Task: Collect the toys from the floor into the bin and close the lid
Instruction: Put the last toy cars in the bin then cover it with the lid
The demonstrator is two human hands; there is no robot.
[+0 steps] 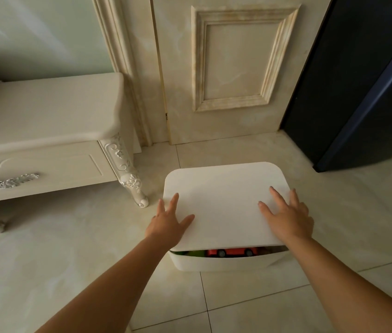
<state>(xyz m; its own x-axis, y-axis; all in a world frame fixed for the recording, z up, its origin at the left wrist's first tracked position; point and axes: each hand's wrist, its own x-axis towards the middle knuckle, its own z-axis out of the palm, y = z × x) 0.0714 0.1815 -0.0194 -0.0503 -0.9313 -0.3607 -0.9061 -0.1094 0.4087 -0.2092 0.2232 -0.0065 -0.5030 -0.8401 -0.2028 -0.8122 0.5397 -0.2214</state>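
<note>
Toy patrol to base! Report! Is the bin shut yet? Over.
Left hand and right hand press flat on lid. Lid over bin, gap at near edge. Red toy car shows in gap; might snag.

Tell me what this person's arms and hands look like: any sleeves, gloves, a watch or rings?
The left arm and right arm are bare as far as the picture shows, with no sleeves in view. The left hand and right hand wear no gloves. No ring, watch or bracelet shows on either wrist or on the fingers.
</note>
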